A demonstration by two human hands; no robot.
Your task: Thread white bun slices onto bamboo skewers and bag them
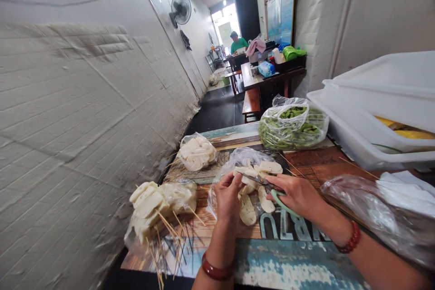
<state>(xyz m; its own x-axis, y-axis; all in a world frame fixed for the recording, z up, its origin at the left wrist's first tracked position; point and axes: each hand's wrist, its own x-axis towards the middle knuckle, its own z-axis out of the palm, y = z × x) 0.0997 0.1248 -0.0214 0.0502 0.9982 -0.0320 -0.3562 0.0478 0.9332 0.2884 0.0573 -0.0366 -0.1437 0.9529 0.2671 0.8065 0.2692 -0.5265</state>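
My right hand (pixel 290 190) is closed on the green handles of a pair of scissors (pixel 279 198), whose dark blades reach left over a pile of pale, oval food slices (pixel 248 210). Pinched in my left hand (pixel 229 190) is a pale slice (pixel 245 171), right at the blades. The pile lies on an open clear plastic bag (pixel 215 197) on the table. Left of it rest several skewered pale slices (pixel 149 206), with thin wooden sticks (pixel 173 231) pointing toward me. Behind them stands another clear bag of pale slices (pixel 197 152).
A bag of green pods (pixel 292 127) sits at the table's back right, beside white plastic bins (pixel 367 122). Crumpled clear plastic (pixel 367 204) and white paper (pixel 408 192) lie at the right. A white wall (pixel 68 145) runs along the left. Farther back, a person in green (pixel 239 44) sits.
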